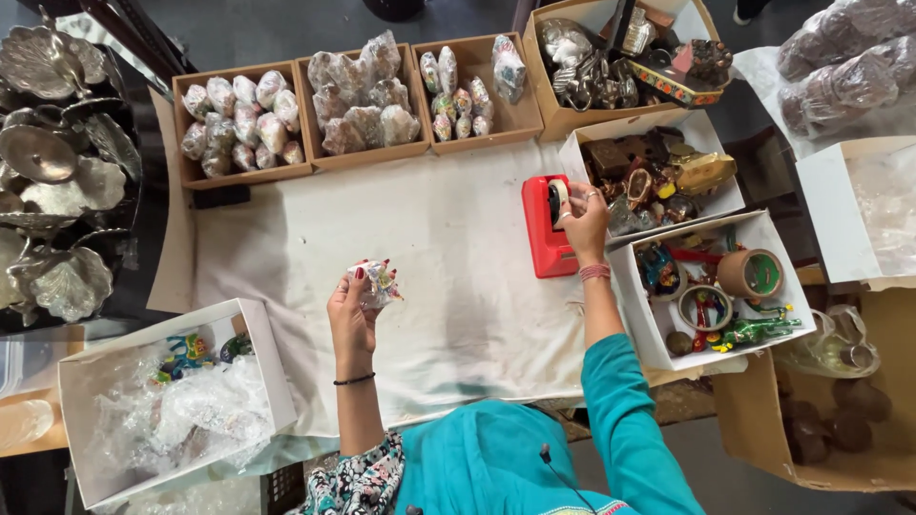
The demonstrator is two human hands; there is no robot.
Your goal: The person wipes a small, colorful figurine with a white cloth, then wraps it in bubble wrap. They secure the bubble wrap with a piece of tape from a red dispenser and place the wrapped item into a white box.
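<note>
My left hand (351, 307) is closed around a small, lumpy trinket wrapped in crinkly clear plastic (379, 282), held above the wrinkled white cloth (448, 257) near its middle. My right hand (584, 217) rests with curled fingers on the tape roll of a glossy red tape dispenser (546, 229) at the cloth's right edge. Cardboard trays of wrapped pieces (353, 103) line the far edge, with embossed silvery metal dishes (52, 172) to my left.

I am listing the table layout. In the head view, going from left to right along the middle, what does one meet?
Silver leaf-shaped dishes → white box of plastic wrap → left hand holding a small wrapped item → red tape dispenser → right hand on it → white box of colourful trinkets.
</note>
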